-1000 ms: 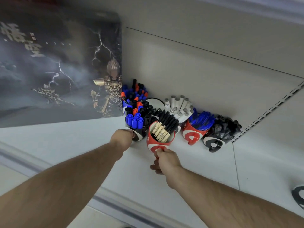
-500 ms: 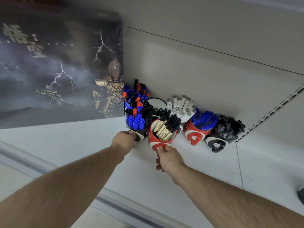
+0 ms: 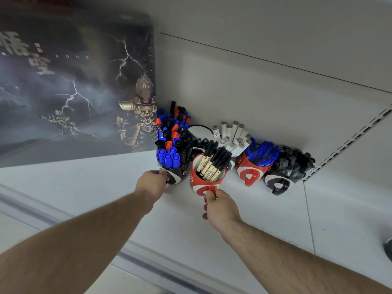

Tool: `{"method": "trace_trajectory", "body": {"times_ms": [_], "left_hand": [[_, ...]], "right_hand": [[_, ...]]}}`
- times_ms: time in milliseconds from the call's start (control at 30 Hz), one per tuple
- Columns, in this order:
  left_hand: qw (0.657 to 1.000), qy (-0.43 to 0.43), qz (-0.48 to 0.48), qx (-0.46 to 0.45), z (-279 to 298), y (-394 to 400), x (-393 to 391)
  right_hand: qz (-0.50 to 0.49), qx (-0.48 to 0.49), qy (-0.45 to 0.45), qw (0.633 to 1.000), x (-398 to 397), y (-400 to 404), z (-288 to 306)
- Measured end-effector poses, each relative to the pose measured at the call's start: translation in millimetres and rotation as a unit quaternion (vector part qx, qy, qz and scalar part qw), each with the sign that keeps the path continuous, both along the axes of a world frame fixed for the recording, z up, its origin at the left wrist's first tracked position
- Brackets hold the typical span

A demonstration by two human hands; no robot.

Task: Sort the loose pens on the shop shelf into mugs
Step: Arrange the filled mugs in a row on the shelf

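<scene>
Two hands: both mine, each on a mug's handle.
Right hand (image 3: 220, 206): pinched the red mug (image 3: 206, 181) handle, mug straight ahead of my knuckles.
Left hand (image 3: 153, 183): curled on the black mug (image 3: 177, 174) handle.
Pens (image 3: 213, 163): leaned away rightward, all in mugs.
Shelf (image 3: 84, 183): no loose pens seen.

Arms: two forearms were in view, both bare to the frame edge, with fine hair along them.
Sleeves: none showed.
Left hand (image 3: 151, 183): bare, no glove, ring or watch.
Right hand (image 3: 220, 209): bare, no glove, ring or watch.
</scene>
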State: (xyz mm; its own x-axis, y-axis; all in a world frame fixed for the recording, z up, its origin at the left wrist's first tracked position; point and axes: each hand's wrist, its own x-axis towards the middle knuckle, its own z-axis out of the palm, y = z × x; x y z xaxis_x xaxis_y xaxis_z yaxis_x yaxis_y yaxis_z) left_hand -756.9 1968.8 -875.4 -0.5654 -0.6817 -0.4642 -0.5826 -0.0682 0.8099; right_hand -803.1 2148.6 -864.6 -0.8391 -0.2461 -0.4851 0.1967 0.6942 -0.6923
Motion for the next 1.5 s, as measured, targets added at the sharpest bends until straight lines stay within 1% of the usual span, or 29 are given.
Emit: {"method": "trace_trajectory", "body": {"times_ms": [300,600,700,733,767,800,833,867,900,933,967,1033,1067,1133,1167,1233,1300,1400,1500], "left_hand": [[1.0,-0.012,-0.006,-0.017,6.2,-2.7,2.5],[1.0,-0.018,-0.023,0.001,9.7,3.3,-12.5],[0.999,-0.024,-0.019,0.022,11.5,4.6,-12.3],[0.999,-0.035,-0.013,0.016,14.8,6.7,-10.5],[0.999,-0.05,0.001,-0.007,20.0,9.5,-7.0],[0.997,-0.063,0.018,-0.048,27.6,13.9,-2.6],[0.992,-0.062,0.029,-0.11,35.6,19.8,2.8],[0.982,-0.042,0.019,-0.185,43.6,26.9,7.7],[0.967,-0.009,-0.013,-0.255,55.4,36.5,11.7],[0.951,0.028,-0.059,-0.301,67.2,47.8,12.5],[0.94,0.057,-0.114,-0.317,83.2,62.7,12.0],[0.92,0.092,-0.235,-0.298,116.7,100.1,9.2],[0.902,0.104,-0.297,-0.294,132.8,120.7,9.2],[0.856,0.113,-0.407,-0.299,162.3,163.5,15.2],[0.835,0.114,-0.447,-0.299,173.2,182.7,20.7],[0.806,0.117,-0.494,-0.305,188.2,214.0,30.2],[0.795,0.114,-0.506,-0.313,192.1,239.3,35.7],[0.801,0.108,-0.513,-0.289,180.2,283.7,35.9],[0.813,0.107,-0.52,-0.239,158.2,339.4,34.1]], "right_hand": [[0.002,-0.014,0.002,1.0,3.6,-7.5,-2.8],[-0.008,-0.017,-0.001,1.0,-3.9,-7.1,-1.8],[-0.003,-0.018,-0.02,1.0,-5.4,-4.8,3.2],[0.0,-0.017,-0.026,1.0,-5.3,-2.6,7.3],[0.002,-0.012,-0.03,0.999,-4.7,0.9,13.2],[0.004,-0.005,-0.031,0.999,-4.1,5.5,20.5],[0.006,0.001,-0.029,1.0,-3.1,11.3,28.9],[0.009,0.006,-0.02,1.0,-1.1,18.5,39.2],[0.013,0.008,-0.007,1.0,0.7,26.4,50.6],[0.012,0.004,0.005,1.0,3.2,35.9,63.0],[0.004,-0.004,0.014,1.0,6.4,47.2,75.7],[-0.013,-0.022,0.029,0.999,17.2,72.9,103.8],[-0.022,-0.031,0.037,0.999,23.4,86.5,116.9],[-0.045,-0.049,0.054,0.996,37.8,116.2,139.7],[-0.056,-0.057,0.062,0.995,45.3,131.0,147.8],[-0.074,-0.073,0.078,0.991,59.2,157.9,157.1],[-0.101,-0.082,0.091,0.987,70.2,182.8,158.0],[-0.166,-0.099,0.095,0.977,79.1,223.7,147.0],[-0.228,-0.079,0.108,0.964,81.5,273.1,129.5]]}}
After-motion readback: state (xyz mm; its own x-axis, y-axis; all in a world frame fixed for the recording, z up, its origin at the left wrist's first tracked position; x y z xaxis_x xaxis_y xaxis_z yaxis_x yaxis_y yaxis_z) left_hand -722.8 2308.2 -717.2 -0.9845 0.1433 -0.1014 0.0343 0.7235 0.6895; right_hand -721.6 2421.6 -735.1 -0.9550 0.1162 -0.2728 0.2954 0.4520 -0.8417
